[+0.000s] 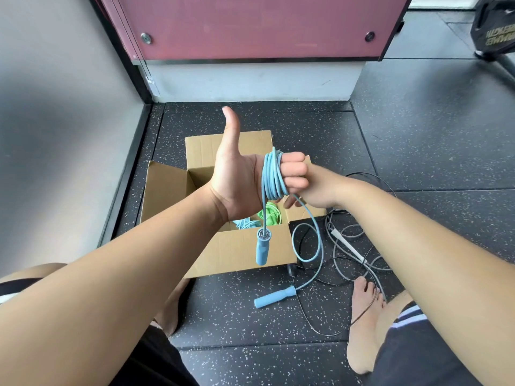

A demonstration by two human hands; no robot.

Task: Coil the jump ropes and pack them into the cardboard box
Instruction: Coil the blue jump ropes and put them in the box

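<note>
Blue jump rope (271, 176) is mid-coil: several loops are wound around the curled fingers of the left hand (237, 179), which is held up in front with the thumb sticking straight up. The coil stands roughly vertical, long axis up and down. One foam handle (262, 250) hangs straight down off the coil on a short bit of cord, dangling over the front flap of the cardboard box (239, 257).

Right hand (320, 190) sits just behind and to the right of the coil, fingertips pinching the loose strand where it leaves the loops. From there the strand swoops down in a big loop to the speckled floor (418, 135). It ends at the second handle (274, 297), which lies flat, pointing left and toward the camera.

The box is on the floor under the hands, all flaps open. Inside I can see a bright green rope (269, 214) and a pale blue rope (245, 223) bundled next to it.

On the floor right of the box there's a tangled grey rope with a white handle (348, 245) plus a thin black rope (292, 270), near a bare foot (365, 316).
</note>
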